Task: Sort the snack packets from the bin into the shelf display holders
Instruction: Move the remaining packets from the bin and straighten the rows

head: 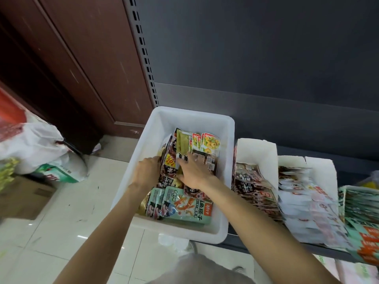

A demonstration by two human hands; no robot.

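Snack packets (185,203), assorted, are lying in a white plastic bin (229,128) sitting at the left end of a dark shelf (352,160), at about 6 o'clock from the grey slotted upright. Teal packets are stacking at the bin's 6 o'clock side; dark red-brown packets (167,171) are standing on edge through the middle; packets with yellow pictures (210,143) are leaning at 12 o'clock.

Left hand (146,171) is reaching in at the bin's 9 o'clock side, fingers curling round the edge of the standing dark red-brown packets and gripping them. Right hand (192,173) is lying just beside it at 3 o'clock, fingers spreading flat over the packet tops, pressing rather than gripping.

White cardboard display holders (256,148) are standing in a row on the shelf at 3 o'clock from the bin. The nearest is holding dark red-brown packets, the next (320,167) white packets, and the last, at the frame's right edge, green and orange ones, blurred.

White sacks (37,144) are slumping on the tiled floor (71,222) at 9 o'clock, before a brown wooden door (82,58).
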